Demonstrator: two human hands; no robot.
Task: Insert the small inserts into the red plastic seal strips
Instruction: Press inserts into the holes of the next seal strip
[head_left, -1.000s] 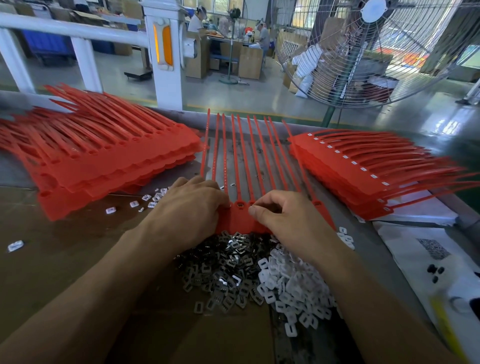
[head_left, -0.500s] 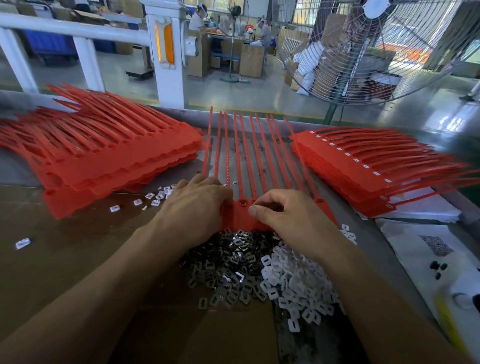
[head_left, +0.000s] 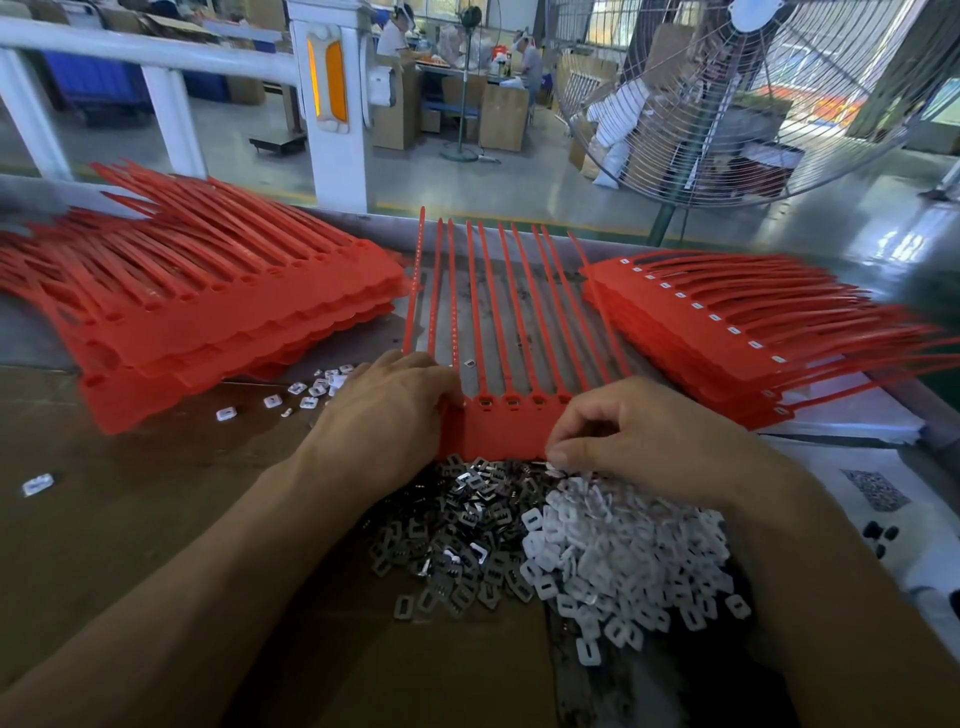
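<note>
both hands work at the near edge of one red seal strip sheet (head_left: 498, 431) lying flat in front of the person. left hand (head_left: 387, 410) rests on the sheet's left end, fingers curled over its edge and holding it down; right hand (head_left: 639, 436) has thumb and fingertips pinched at the far edge of the insert piles, seemingly taking one, though the piece itself is too small to make out. the sheet's tails run straight away from the person, its row of head sockets (head_left: 511, 401) crossing left to right between the hands, so the next socket lies just beyond and left of the right hand. dark metal inserts (head_left: 452, 540) and white plastic inserts (head_left: 623, 561) are heaped just under the wrists. stacks of red strips sit on the left (head_left: 208, 306) and right (head_left: 727, 332) of the brown worktable (head_left: 130, 493). behind stand a large wire fan (head_left: 753, 93) and a factory floor.
</note>
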